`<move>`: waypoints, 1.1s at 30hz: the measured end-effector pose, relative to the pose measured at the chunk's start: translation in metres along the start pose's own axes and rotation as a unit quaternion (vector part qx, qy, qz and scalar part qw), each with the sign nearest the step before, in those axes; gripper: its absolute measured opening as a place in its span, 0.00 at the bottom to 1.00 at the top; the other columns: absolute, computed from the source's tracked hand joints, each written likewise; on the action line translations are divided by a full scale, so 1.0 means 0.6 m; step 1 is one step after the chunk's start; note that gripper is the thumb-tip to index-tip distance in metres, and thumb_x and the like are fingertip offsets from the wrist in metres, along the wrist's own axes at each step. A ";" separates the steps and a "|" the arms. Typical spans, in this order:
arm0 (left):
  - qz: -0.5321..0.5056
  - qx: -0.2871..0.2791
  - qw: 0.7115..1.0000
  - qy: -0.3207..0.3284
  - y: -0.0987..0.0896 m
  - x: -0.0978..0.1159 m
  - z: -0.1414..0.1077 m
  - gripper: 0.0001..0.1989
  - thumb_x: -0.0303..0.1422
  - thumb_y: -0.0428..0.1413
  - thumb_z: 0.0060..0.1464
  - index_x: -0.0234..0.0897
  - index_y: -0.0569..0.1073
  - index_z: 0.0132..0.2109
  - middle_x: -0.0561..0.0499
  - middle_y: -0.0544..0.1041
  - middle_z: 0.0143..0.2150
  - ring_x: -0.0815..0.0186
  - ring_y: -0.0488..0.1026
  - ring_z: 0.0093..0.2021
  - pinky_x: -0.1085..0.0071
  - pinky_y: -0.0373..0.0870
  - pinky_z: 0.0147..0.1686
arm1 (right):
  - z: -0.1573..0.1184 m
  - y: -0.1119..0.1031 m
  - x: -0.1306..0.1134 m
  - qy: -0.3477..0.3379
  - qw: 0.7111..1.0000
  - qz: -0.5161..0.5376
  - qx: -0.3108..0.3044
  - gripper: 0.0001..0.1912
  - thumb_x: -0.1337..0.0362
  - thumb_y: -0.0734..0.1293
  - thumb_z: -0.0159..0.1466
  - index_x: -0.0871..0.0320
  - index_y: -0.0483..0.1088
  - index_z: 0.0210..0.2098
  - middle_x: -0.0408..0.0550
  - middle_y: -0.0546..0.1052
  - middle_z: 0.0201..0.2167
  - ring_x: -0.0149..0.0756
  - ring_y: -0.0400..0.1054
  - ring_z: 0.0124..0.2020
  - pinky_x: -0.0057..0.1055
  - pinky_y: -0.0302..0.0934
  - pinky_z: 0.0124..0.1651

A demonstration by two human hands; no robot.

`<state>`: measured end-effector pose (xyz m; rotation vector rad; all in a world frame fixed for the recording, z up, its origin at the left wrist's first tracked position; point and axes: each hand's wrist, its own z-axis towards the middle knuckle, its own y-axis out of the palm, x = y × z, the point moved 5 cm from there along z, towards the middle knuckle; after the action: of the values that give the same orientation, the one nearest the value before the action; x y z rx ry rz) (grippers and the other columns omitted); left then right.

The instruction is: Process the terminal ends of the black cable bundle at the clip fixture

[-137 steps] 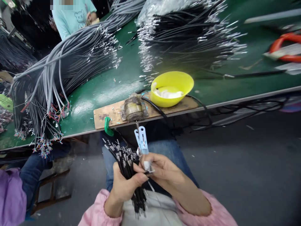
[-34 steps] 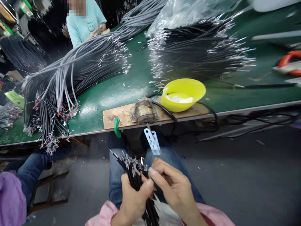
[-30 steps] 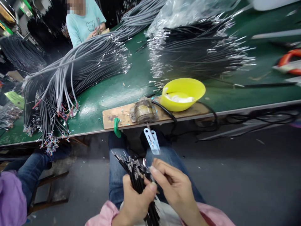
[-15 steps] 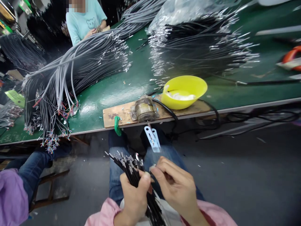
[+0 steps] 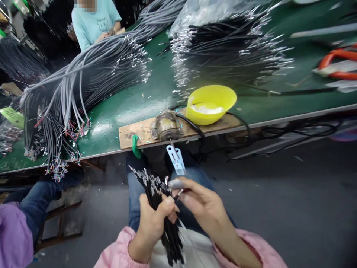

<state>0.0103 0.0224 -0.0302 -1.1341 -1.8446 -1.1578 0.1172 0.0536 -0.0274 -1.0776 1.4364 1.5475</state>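
A bundle of black cables point(image 5: 170, 238) with bare silvery ends is wrapped in my left hand point(image 5: 153, 219), above my lap. My right hand point(image 5: 198, 201) is beside the bundle's upper end, its thumb and fingertips pinched at the tip of one black cable point(image 5: 178, 194) that leans out to the right. Just beyond my hands, a light-blue clip point(image 5: 176, 160) sits on the shaft of a small motor point(image 5: 167, 125). The motor is fixed to a wooden board point(image 5: 126, 134) at the table edge.
On the green table point(image 5: 117, 111) are a yellow bowl point(image 5: 195, 116), grey cables point(image 5: 83, 67), a pile of black cables point(image 5: 223, 48) and an orange-handled tool point(image 5: 329, 61). A green clamp point(image 5: 135, 146) grips the board. One person point(image 5: 92, 28) sits opposite; a purple sleeve point(image 5: 15, 234) is at left.
My right hand has moved up and closer to the bundle's tips, with one cable end now showing at its fingers. The whole view has shifted slightly.
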 end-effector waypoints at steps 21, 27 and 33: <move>0.062 -0.051 0.997 -0.004 0.011 0.021 0.037 0.25 0.49 0.67 0.28 0.33 0.65 0.14 0.57 0.59 0.09 0.78 0.54 0.10 0.77 0.50 0.12 | 0.022 0.000 0.004 0.070 0.984 0.149 -0.071 0.18 0.49 0.70 0.53 0.58 0.69 0.22 0.39 0.62 0.16 0.27 0.54 0.17 0.25 0.52 0.18; 0.056 0.003 0.998 -0.009 -0.002 0.010 0.038 0.23 0.47 0.67 0.30 0.35 0.64 0.16 0.59 0.60 0.09 0.77 0.56 0.11 0.76 0.52 0.13 | 0.031 -0.024 0.016 0.077 0.995 0.054 -0.020 0.15 0.52 0.71 0.53 0.59 0.73 0.25 0.41 0.67 0.18 0.28 0.58 0.20 0.25 0.55 0.22; 0.092 0.015 0.996 0.007 -0.008 0.012 0.032 0.24 0.46 0.65 0.34 0.36 0.60 0.15 0.60 0.57 0.10 0.77 0.54 0.11 0.76 0.54 0.13 | 0.031 -0.023 -0.026 -0.090 0.992 -0.090 -0.023 0.09 0.59 0.68 0.58 0.56 0.74 0.25 0.46 0.73 0.21 0.34 0.66 0.24 0.28 0.61 0.27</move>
<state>0.0015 0.0413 -0.0332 -1.2478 -1.7023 -1.0281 0.1344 0.0735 -0.0175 -1.0357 1.1565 1.5127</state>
